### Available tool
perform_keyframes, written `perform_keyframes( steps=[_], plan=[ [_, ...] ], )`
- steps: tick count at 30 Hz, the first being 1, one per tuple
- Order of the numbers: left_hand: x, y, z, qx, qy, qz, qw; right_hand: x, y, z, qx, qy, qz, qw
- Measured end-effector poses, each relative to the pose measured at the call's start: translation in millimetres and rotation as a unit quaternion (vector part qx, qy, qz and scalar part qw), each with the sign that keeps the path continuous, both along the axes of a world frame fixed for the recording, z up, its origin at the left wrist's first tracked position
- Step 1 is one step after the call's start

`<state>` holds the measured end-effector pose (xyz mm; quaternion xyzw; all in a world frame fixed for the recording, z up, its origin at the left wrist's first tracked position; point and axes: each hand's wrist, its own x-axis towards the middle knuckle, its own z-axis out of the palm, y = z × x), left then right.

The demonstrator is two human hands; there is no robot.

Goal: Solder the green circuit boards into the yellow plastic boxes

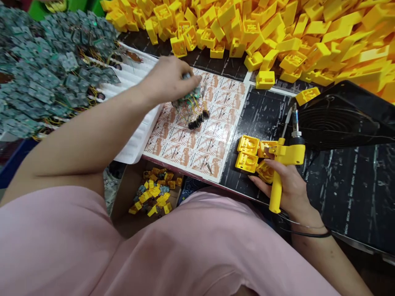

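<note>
Over the printed sheet [212,142], toward its 11 o'clock, I can see a small greenish circuit board bundle [189,100], with thin yellow and reddish wires running from it and short black pieces [199,119] at their ends. The left hand [174,80] has it from above, fingers curled in and pinching; the fingertips are partly hidden, so their exact hold I can't make out.

The soldering gun [285,156] lies toward 4 o'clock of the sheet: bright yellow, pistol-shaped, with a black collar and a metal tip pointing up toward 12, a thin tube beside it. The right hand [288,185] is part-closed around its grip, thumb and a finger reaching out to the little group of open yellow cases [247,162] just beside; whether they press on one, I can't tell.

A great heap of yellow cases [247,24] spreads from 12 to 2 o'clock, a pile of circuit boards [46,78] sits at 10, a ridged white tray [135,131] at 9, a cardboard box [123,205] at 7, and a black fan [333,119] at 3.
</note>
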<state>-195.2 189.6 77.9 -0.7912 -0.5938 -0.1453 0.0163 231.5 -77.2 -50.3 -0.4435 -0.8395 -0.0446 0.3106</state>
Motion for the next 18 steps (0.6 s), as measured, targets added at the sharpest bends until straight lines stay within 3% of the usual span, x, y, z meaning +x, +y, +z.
perform_keyframes(
  steps=[2,3,5,7,9,11,14,16,18],
  plan=[
    [64.8,-87.0,-23.5,-0.003,-0.015,-0.027,1.000,-0.2,0.1,1.1,-0.004,0.004,0.002,1.000],
    [87.2,-118.9,-31.4,-0.006,-0.021,-0.032,0.999,0.1,-0.1,1.3,-0.007,0.007,0.003,1.000],
    [110.9,-153.2,-38.8,-0.010,-0.035,-0.036,0.999,1.2,-0.8,1.2,-0.012,0.016,0.003,1.000],
    [114.3,-152.5,-38.0,-0.009,-0.044,-0.038,0.998,2.7,-1.7,0.4,-0.019,0.024,0.001,1.000],
    [110.4,-132.0,-33.1,-0.003,-0.037,-0.048,0.998,3.8,-2.7,-1.0,-0.024,0.029,0.003,0.999],
    [107.9,-107.5,-26.9,-0.012,0.013,-0.047,0.999,3.9,-3.6,-2.5,-0.026,0.031,0.008,0.999],
    [108.7,-83.8,-16.3,-0.078,0.124,0.000,0.989,2.9,-4.8,-4.4,-0.022,0.033,0.008,0.999],
    [108.1,-79.8,-8.2,-0.121,0.148,0.032,0.981,2.2,-5.4,-5.1,-0.014,0.034,0.005,0.999],
    [105.4,-82.8,0.0,-0.145,0.112,0.043,0.982,1.8,-5.5,-5.3,-0.008,0.038,0.006,0.999]
  ],
)
